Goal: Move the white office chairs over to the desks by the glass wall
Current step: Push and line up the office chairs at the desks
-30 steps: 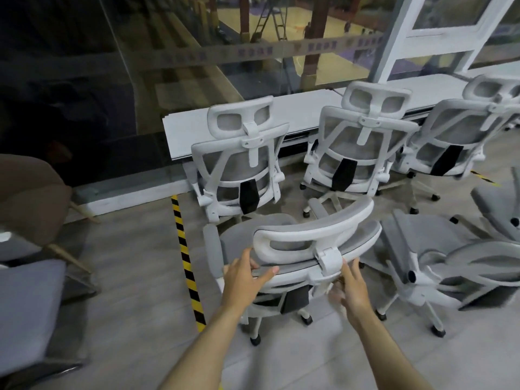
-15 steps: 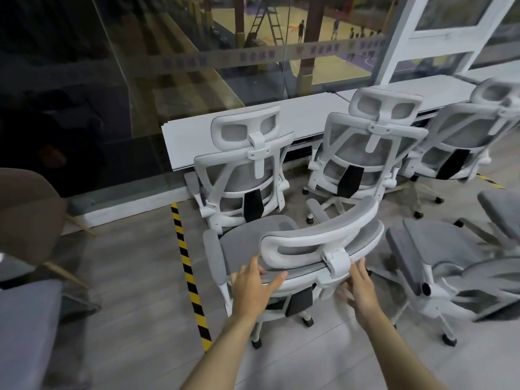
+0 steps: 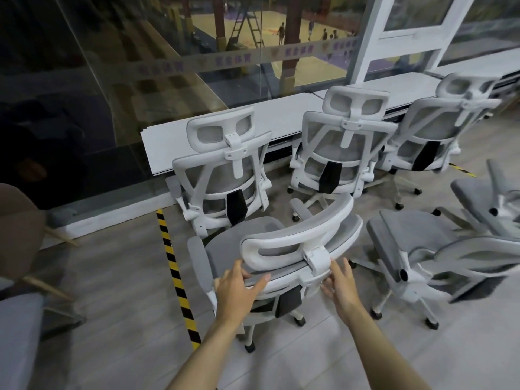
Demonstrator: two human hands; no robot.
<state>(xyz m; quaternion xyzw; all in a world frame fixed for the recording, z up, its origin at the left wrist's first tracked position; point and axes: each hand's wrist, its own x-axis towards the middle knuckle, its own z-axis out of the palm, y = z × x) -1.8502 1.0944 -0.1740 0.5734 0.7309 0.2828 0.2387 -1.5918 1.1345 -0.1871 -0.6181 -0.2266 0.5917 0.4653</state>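
Note:
A white office chair with grey mesh [image 3: 295, 243] stands right in front of me, its back reclined toward me. My left hand [image 3: 237, 288] lies on the left rim of its backrest, fingers spread. My right hand [image 3: 339, 285] presses flat against the backrest just right of the headrest bracket. Three more white chairs [image 3: 225, 175] [image 3: 346, 147] [image 3: 439, 130] are tucked in at the long white desk [image 3: 281, 119] along the glass wall [image 3: 168, 66]. The near chair's seat almost touches the leftmost of them.
Two more white chairs [image 3: 408, 243] [image 3: 484, 192] stand loose at the right. A yellow-and-black tape strip [image 3: 174, 266] runs across the floor left of the near chair. A brown chair [image 3: 19, 229] and a grey seat [image 3: 17, 333] sit at the left edge.
The near chair has rolled a little toward the desk chairs and I have followed. Both hands stay on its backrest, the right one shifting slightly up.

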